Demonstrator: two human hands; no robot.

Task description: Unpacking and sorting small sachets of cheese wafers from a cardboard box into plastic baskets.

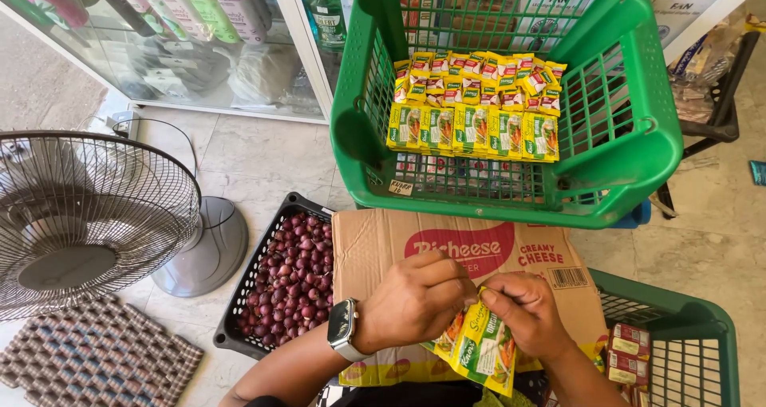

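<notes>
My left hand (411,299), with a watch on its wrist, and my right hand (523,311) both pinch the top of a strip of yellow-green seasoning sachets (479,347) that hangs down in front of me. They hover over a flat cardboard box (455,243). Beyond the box stands a green plastic basket (630,144) holding neat rows of the same yellow-green sachets (475,124), with smaller yellow packets behind them.
A black crate of red shallots (291,275) sits left of the box. A second green basket (686,335) with small red packets lies at the right. A floor fan (88,215) and a woven mat (96,355) are at the left; a glass cabinet stands behind.
</notes>
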